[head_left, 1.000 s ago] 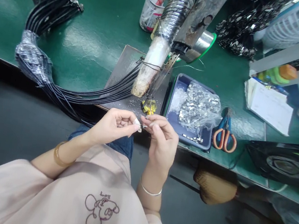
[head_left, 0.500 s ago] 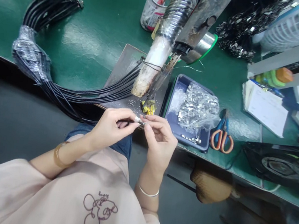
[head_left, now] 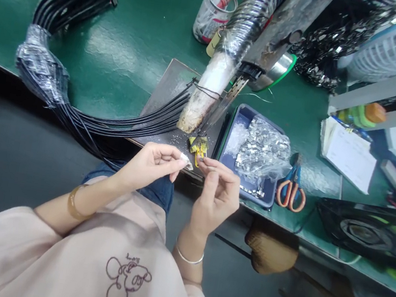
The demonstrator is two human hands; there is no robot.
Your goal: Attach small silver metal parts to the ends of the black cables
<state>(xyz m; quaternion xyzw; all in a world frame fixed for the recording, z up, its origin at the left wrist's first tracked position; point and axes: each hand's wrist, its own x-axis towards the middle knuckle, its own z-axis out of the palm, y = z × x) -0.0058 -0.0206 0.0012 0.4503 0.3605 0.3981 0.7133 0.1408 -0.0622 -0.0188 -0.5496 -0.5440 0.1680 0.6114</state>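
Note:
My left hand is closed in a pinch, with a white wrap on a fingertip. A small pale metal-looking end sticks out from its fingertips; it seems to be the end of a black cable, mostly hidden by the hand. My right hand is just to the right, apart from it, fingers bent and thumb raised away from the index tip; I see nothing held in it. Beyond the hands, black cables run from a plastic-wrapped bundle onto a grey board. A yellow crumpled piece lies under the soldering-iron-like tool.
A wrapped duct hangs over the board. On the right are a blue tray with bagged metal connectors, orange-handled cutters, a notepad and a black fan. A cup and solder spool stand behind.
My right hand has drawn away to the right from the left fingertips, its thumb now raised. My left hand stays nearly in place, still pinching. The view has shifted slightly.

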